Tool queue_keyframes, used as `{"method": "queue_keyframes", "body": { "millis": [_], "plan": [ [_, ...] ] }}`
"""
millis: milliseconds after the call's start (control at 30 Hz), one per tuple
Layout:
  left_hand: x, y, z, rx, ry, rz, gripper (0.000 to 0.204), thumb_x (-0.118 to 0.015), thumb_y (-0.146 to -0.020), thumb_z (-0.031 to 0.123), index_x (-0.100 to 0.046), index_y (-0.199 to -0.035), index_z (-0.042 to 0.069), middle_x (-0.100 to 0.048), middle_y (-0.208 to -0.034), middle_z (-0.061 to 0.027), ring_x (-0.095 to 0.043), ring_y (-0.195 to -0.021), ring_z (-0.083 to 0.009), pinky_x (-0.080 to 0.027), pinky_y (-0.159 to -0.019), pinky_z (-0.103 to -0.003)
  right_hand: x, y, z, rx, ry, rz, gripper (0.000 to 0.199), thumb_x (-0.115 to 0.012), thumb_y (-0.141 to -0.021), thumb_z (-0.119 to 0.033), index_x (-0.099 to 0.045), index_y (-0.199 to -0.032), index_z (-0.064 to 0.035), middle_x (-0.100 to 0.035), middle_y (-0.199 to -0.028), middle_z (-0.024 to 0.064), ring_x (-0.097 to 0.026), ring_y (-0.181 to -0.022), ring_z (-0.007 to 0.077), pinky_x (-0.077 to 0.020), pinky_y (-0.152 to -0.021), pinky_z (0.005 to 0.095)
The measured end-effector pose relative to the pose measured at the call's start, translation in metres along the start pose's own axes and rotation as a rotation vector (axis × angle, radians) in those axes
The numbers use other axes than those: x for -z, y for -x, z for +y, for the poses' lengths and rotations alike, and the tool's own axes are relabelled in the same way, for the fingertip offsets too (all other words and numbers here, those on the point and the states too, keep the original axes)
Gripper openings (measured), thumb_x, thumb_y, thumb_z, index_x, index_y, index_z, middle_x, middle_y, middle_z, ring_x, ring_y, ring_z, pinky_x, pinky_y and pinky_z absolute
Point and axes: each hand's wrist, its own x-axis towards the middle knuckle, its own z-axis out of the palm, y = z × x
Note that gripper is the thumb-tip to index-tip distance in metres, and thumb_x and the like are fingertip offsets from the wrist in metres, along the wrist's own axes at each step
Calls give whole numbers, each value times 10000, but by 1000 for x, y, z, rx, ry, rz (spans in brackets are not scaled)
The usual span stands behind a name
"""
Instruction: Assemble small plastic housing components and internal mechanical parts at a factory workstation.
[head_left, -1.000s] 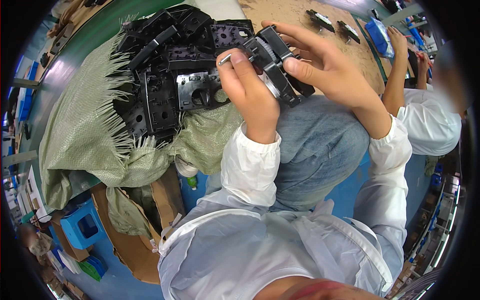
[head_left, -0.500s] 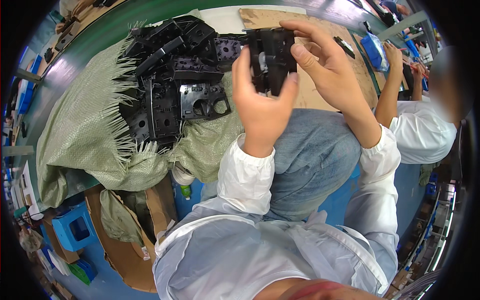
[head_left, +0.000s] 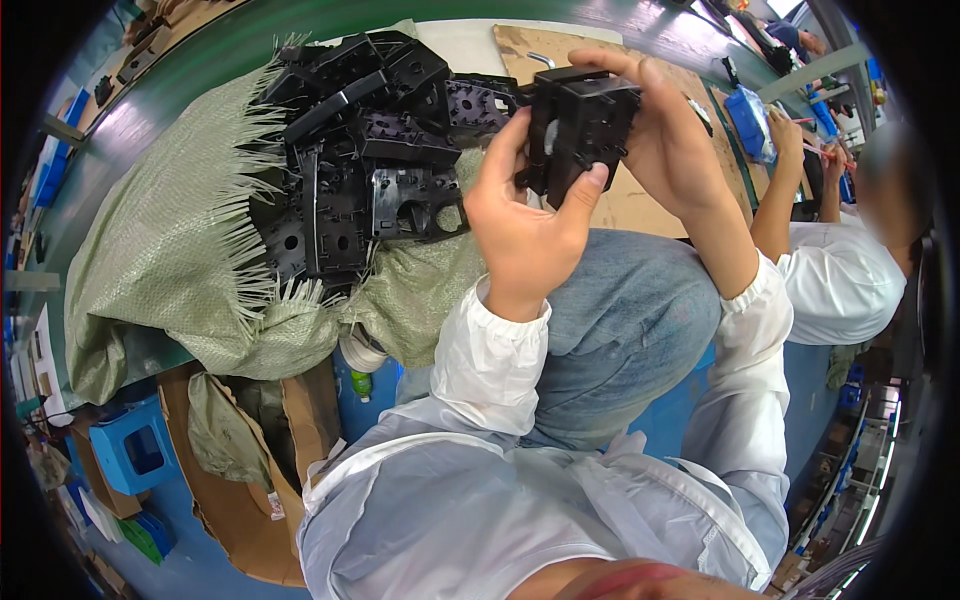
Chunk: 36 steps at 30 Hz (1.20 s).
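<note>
Left hand (head_left: 528,235) and right hand (head_left: 680,160) together clasp one black part (head_left: 592,125). Keep its near left side firmly supported.

Bright light puts glare on the green table (head_left: 215,62) and faint highlights on the black part (head_left: 585,120), while outer edges bend and a co-worker's head (head_left: 892,180) is blurred.

Left grip (head_left: 530,228) and right grip (head_left: 684,160) curl toward each other.

Between my fingers (head_left: 583,196), satin black plastic assembly (head_left: 592,122); coarse woven-plastic sack (head_left: 165,235); smooth, glossy green worktop (head_left: 215,65); matt brown board (head_left: 640,205).
</note>
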Motion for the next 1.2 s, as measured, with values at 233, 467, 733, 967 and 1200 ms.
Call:
{"method": "queue_keyframes", "body": {
  "millis": [233,467,733,967,1200],
  "plan": [
    [-8,-1,-5,-232,-478,-69,638,-828,-660,90,-528,-1201,-66,-599,-1067,-134,-625,-927,-223,-522,-798,-323,16,-13,13,-59,102,239,454,-394,-1022,-394,-614,-1084,-1,-659,-989,75,-622,-890,116,-497,-817,267],
    [2,-3,-5,49,-200,-120,545,-787,-757,48,-516,-1209,-91,-640,-1060,-141,-632,-962,-188,-518,-825,-314,4,-1,5,120,198,111,408,-478,-1000,-315,-608,-1219,3,-667,-1053,65,-632,-878,97,-509,-757,235],
    [5,-3,-13,-73,-147,-112,464,-792,-765,100,-580,-1131,-89,-684,-926,-162,-679,-861,-225,-534,-773,-317,13,6,5,206,79,-25,460,-613,-973,-285,-554,-1306,27,-642,-1189,114,-636,-1028,147,-517,-879,296],
    [1,0,-10,-64,-164,-83,419,-783,-773,97,-594,-1097,-89,-693,-929,-169,-687,-861,-241,-537,-783,-333,26,8,3,70,-18,-70,445,-624,-966,-270,-561,-1293,25,-661,-1146,106,-644,-998,144,-527,-847,284],
    [0,-7,-16,-146,-324,-18,545,-698,-824,32,-469,-1300,-104,-613,-1189,-188,-610,-1077,-237,-475,-948,-351,59,-48,10,-22,-83,-122,427,-603,-974,-273,-565,-1285,17,-662,-1142,90,-638,-1028,138,-515,-888,318]
  ]
}}
